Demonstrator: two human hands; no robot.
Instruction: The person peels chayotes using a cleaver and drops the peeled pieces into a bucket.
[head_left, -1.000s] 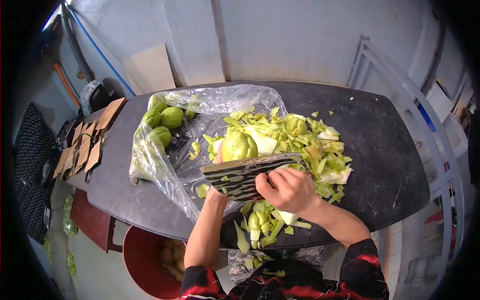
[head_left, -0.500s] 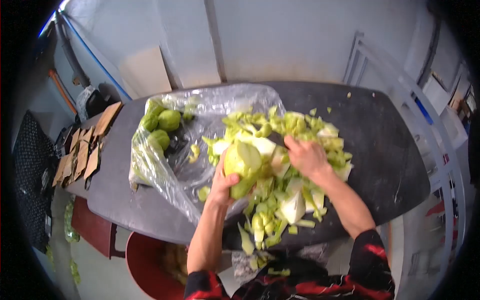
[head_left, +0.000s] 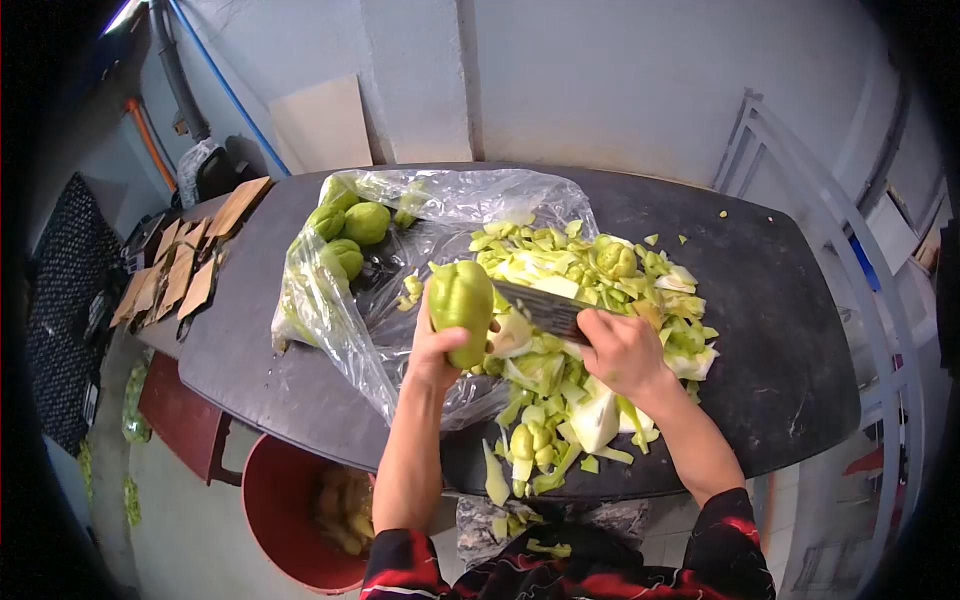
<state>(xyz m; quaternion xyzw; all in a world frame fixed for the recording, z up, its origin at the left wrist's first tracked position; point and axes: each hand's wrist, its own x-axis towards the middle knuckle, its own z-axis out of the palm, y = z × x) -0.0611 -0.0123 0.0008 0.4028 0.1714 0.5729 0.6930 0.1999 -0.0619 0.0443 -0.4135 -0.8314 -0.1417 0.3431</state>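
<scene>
My left hand (head_left: 434, 345) is wrapped round a green chayote (head_left: 463, 305), held upright above the table with the thumb across its lower front. In my right hand (head_left: 628, 352) is a knife (head_left: 545, 310) with a broad dark blade. The blade points left, its tip close to the chayote's right side; I cannot tell whether they touch. Beneath both hands lies a heap of green peelings (head_left: 535, 375) mixed with pale cut pieces (head_left: 596, 418). Whole chayotes (head_left: 366, 223) rest in a clear plastic bag (head_left: 330, 345) to the left.
The dark table (head_left: 770, 330) has rounded corners. Cardboard strips (head_left: 178, 280) lie at its left end. A red bin (head_left: 262, 530) with pale pieces inside stands on the floor below the front left edge. A grey metal railing (head_left: 840, 220) runs along the right.
The chayote has turned; its pale peeled face no longer shows and green skin faces me. The knife has come into clear view beside it. The view has shifted slightly.
</scene>
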